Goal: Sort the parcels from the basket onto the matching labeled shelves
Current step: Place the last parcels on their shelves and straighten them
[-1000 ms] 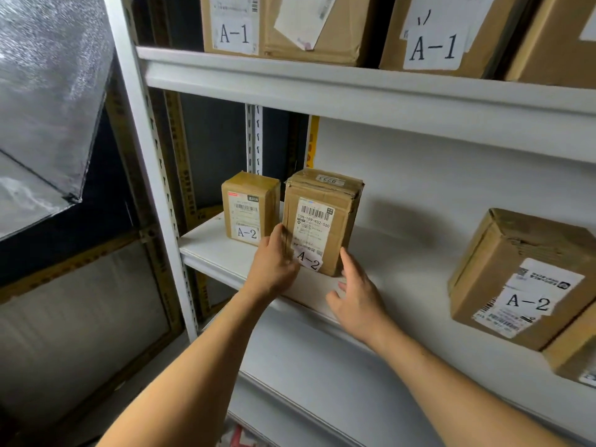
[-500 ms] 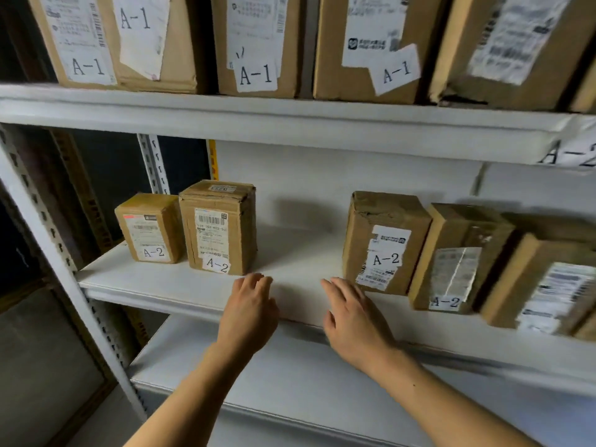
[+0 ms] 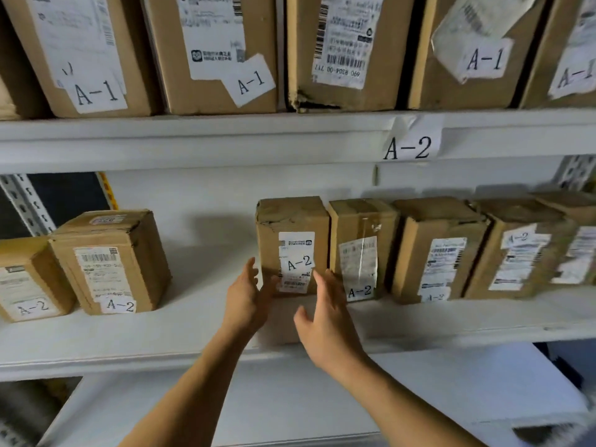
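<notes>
both hands [image 3: 245, 298] moved r to a-2 parcel [image 3: 292, 233] | shelf [image 3: 193, 330]: 7 parcels

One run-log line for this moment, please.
left hand: open | right hand: open | target: brown cardboard A-2 parcel | white A-2 shelf

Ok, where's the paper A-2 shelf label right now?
Head view, upper right: the white paper A-2 shelf label is stuck on the white shelf edge, above the brown cardboard A-2 parcels.

Top-row brown cardboard A-1 boxes [image 3: 206, 53] cut off by upper edge. Far-right taped cardboard parcel [image 3: 577, 240] blurred, cropped. Small print on white shipping label [image 3: 438, 266] unreadable.
</notes>
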